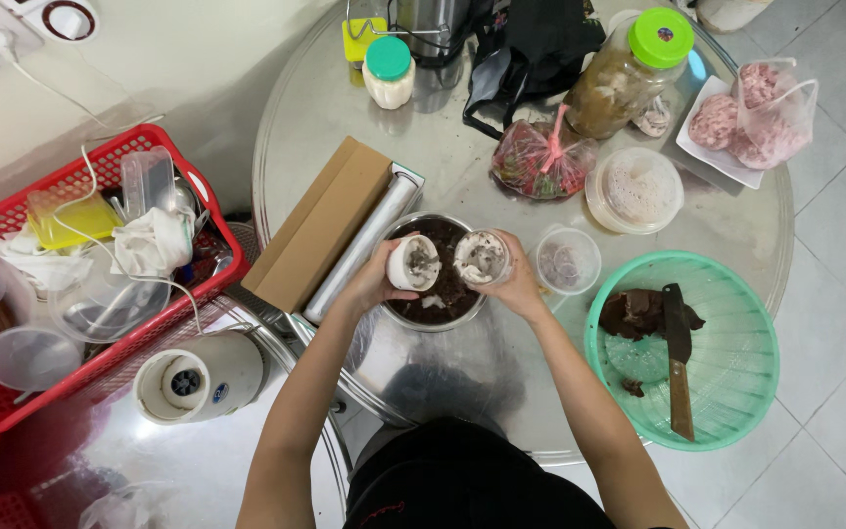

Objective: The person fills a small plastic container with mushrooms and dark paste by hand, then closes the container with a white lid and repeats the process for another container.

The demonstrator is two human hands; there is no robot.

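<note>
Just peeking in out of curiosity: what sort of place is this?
Most likely a home kitchen or food-prep corner. A round metal table on a tiled floor holds a metal bowl of dark mixture, a green basket with a knife, and a plate of minced meat.

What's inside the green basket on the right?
The green basket holds a dark brown chunk, probably meat, and a knife lying across it, handle toward the person. A small dark scrap sits nearby. Whatever lies under the chunk is hidden.

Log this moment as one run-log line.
left hand: holds white cup | right hand: holds second cup | both over metal bowl of dark paste | knife in green basket
</note>
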